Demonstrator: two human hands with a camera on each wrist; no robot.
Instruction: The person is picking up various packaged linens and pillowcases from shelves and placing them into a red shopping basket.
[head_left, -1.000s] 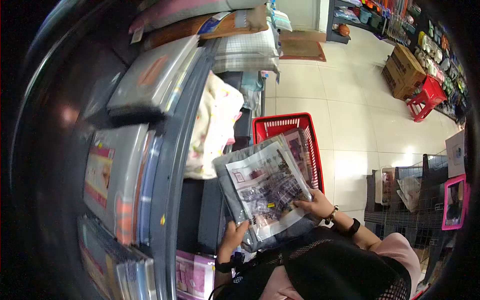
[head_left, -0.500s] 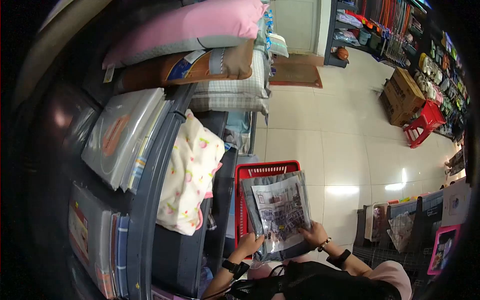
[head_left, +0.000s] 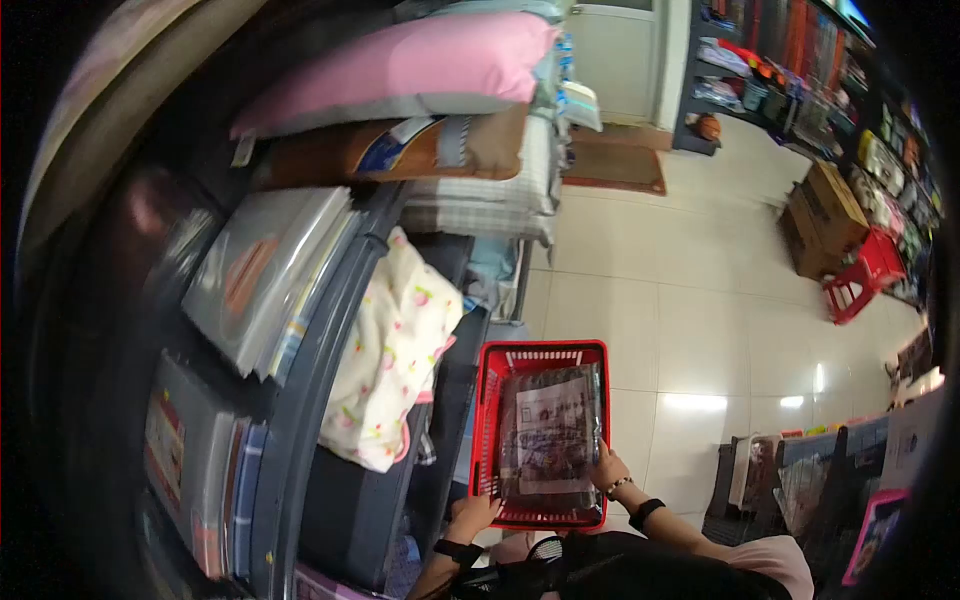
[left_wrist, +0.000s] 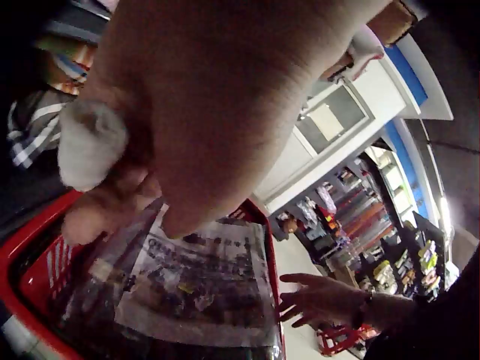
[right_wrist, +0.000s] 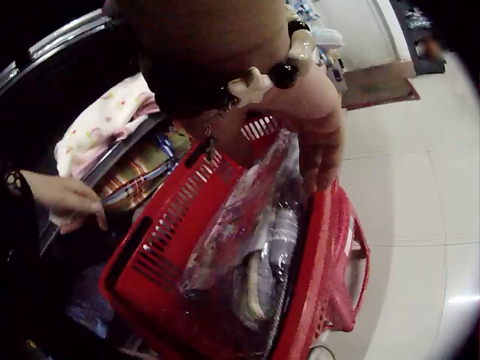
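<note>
A red plastic basket (head_left: 545, 346) stands on the floor in front of me. In it lies a clear-wrapped fabric pack (head_left: 550, 435) with a printed picture sheet (left_wrist: 196, 289) on its upper face. My right hand (head_left: 610, 470) is at the basket's right rim, its fingers extended in the left wrist view. The left hand (head_left: 474, 517) is by the near left corner, with loose fingers and nothing held. A white cover (left_wrist: 91, 146) wraps one of its fingers. In the right wrist view, folded cloth (right_wrist: 262, 259) shows through the clear wrapping inside the basket.
Dark shelving on the left holds wrapped bedding packs (head_left: 270, 285), a flowered white cloth (head_left: 390, 370) and stacked pillows (head_left: 420, 65). Tiled floor (head_left: 700, 330) extends to the right. Farther off are a cardboard box (head_left: 825, 220) and a red stool (head_left: 868, 270). A low rack (head_left: 790, 480) stands at lower right.
The fabric pack, earlier held up by both hands over the basket, has gone down into it. Both hands have let go and moved apart to the basket's sides.
</note>
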